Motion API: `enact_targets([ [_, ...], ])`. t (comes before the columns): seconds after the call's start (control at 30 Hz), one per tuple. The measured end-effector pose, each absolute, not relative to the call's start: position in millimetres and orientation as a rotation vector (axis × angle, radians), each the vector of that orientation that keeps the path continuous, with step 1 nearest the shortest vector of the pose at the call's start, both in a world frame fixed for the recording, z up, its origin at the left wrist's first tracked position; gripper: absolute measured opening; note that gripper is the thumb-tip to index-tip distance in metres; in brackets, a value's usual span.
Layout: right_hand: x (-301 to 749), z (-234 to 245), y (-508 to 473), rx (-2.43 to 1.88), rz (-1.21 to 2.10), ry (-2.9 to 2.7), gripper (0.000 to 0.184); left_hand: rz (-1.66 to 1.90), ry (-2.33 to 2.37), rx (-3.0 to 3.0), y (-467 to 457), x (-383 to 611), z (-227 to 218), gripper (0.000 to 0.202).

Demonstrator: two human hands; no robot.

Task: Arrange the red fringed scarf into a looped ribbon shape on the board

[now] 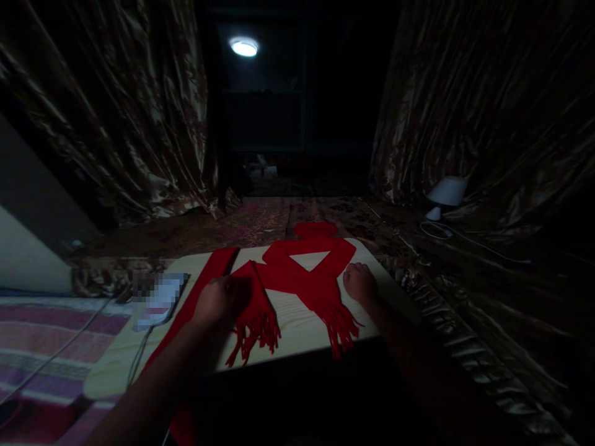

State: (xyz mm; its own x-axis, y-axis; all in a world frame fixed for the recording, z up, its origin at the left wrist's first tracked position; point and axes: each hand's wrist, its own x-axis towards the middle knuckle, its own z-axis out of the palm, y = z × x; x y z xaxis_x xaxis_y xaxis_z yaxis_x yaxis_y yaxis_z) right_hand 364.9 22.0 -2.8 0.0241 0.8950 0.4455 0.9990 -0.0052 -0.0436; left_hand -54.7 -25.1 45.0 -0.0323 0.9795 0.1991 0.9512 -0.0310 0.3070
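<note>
A red fringed scarf (297,272) lies crossed over itself on a pale wooden board (297,328), both tasselled ends near the board's front edge. My left hand (218,300) rests on the left fringed end with its fingers curled down on the cloth. At the scarf's right side my right hand (359,282) sits on the board in a loose fist, touching the edge of the cloth. A second long red strip (199,291) runs down the left of the board under my left forearm.
A phone-like device (160,297) with a cable lies at the board's left. A striped blanket (41,347) is at the far left. A small white lamp (446,195) stands at the right. Patterned curtains (116,124) hang on both sides. The room is dim.
</note>
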Motion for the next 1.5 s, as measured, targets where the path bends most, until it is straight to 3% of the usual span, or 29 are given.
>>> enact_targets([
  [0.2, 365, -6, 6, -1.934, -0.425, -1.991, 0.016, 0.42, 2.241, 2.395, -49, -70, 27, 0.042],
  [0.4, 367, -10, 8, -1.925, -0.444, -1.985, 0.015, 0.207, 2.041, 2.488, 0, -95, 23, 0.052],
  [0.6, 370, -15, 10, -1.858, -0.508, -1.996, 0.013, 0.051, 2.166, 2.159, 49, -87, 40, 0.058],
  [1.23, 368, -17, 27, -1.825, -0.507, -2.092, 0.017, 0.295, 2.348, 1.971, 71, -107, 1, 0.067],
  [1.5, 368, -18, 26, -1.786, -0.548, -2.079, 0.015, 0.302, 2.36, 1.935, 64, -100, 11, 0.067],
])
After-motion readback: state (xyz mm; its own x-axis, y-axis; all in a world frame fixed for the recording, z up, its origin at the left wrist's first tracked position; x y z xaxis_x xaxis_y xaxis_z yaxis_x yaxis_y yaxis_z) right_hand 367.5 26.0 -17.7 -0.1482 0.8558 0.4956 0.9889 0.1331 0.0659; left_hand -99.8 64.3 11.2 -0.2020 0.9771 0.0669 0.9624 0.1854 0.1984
